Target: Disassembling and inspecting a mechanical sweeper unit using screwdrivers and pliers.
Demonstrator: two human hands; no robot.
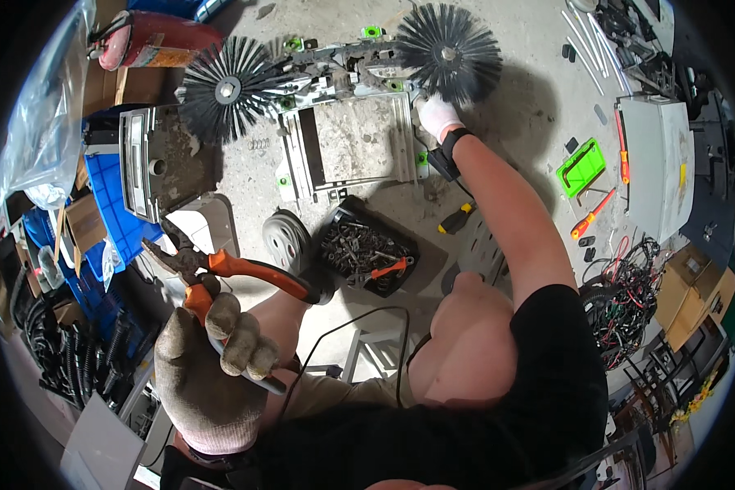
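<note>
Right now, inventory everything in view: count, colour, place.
Machine frame: 1, grey, top centre
Round brushes: 2, black, on frame
Cylinder: 1, red, upper left
Parts bin: 1, black, centre
Wheel: 1, grey, beside bin
Tray: 1, green, floor, right
Screwdrivers: 2, red-yellow, near tray
Wire tangle: 1, multicoloured, lower right
Hoses: several, black, lower left
Edge clutter: uncountable
Pliers: 1, orange-handled, left hand
Left hand: 1, grey-gloved, gripping pliers
Right hand: 1, white-gloved, below right brush

- Bright light whitens the concrete floor (539, 41); the gloved right hand (439, 114) looks nearly washed out.
- A shadow spreads right of the right-hand disc brush (449, 53).
- Glare streaks clear plastic sheeting (57, 98).
- Black shirt (465, 441) loses detail.
- Orange-handled pliers (220, 261) look sharp.
- Fisheye distortion bends edges; the rim goes black.
</note>
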